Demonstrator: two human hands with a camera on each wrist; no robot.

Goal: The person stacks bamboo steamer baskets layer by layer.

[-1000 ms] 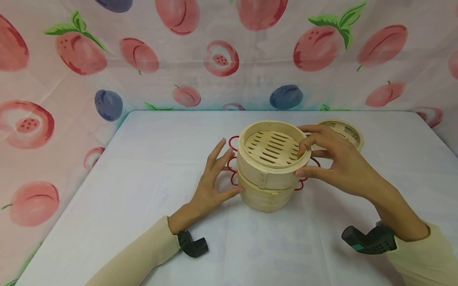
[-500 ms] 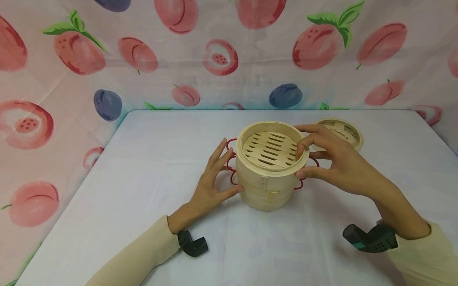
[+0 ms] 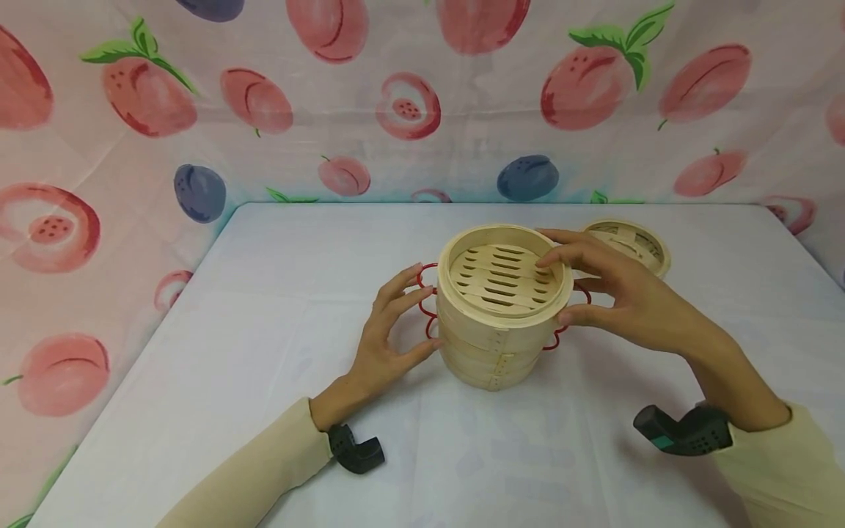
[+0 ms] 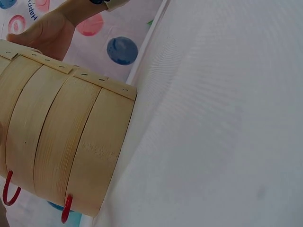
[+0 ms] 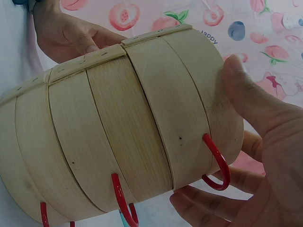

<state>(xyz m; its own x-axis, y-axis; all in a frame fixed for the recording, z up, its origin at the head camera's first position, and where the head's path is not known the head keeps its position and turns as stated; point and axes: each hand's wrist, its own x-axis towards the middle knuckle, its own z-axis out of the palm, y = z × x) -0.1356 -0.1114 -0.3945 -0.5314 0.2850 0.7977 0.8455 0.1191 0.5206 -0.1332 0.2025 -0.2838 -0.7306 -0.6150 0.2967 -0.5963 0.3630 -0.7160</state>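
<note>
A bamboo steamer stack (image 3: pixel 491 359) stands upright on the white table (image 3: pixel 297 293), around its middle, closer to the back edge than to either back corner. Its tiers sit one on another, with red handles (image 5: pixel 219 158) looping out on both sides. The right hand (image 3: pixel 634 301) pinches the rim of the top basket (image 3: pixel 502 326), index finger bent in over the edge and thumb against the outside wall. The left hand (image 3: pixel 383 345) is spread in a wide curve at the stack's left side, thumb at the wall and fingertips by the handles; it isn't closed round anything. Behind the right hand, towards the table's back right corner, lies a round bamboo piece (image 3: pixel 652 251), partly covered. A peach-printed cloth (image 3: pixel 462 95) hangs beyond the back edge.
</note>
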